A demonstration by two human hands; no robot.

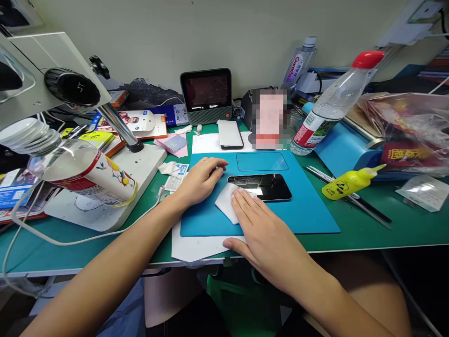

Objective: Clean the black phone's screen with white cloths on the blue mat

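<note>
A black-screened phone (270,186) lies flat on the blue mat (298,220). Over its left end, my right hand (261,229) presses a folded white wipe (226,206), its fingers side by side on the cloth and the thumb stretched out to the left. My left hand (203,180) rests at the mat's left edge, just left of the phone, fingers loosely bent, thumb apart, nothing seen in it. Behind the phone lies a clear glass sheet with a dark outline (262,162).
At left, a microscope stand (122,126) and a large bottle (91,173) crowd the desk. A display (206,93) and a white phone-like slab (229,134) are behind. To the right are a yellow squeeze bottle (345,184), tweezers (361,203) and a red-capped water bottle (322,119).
</note>
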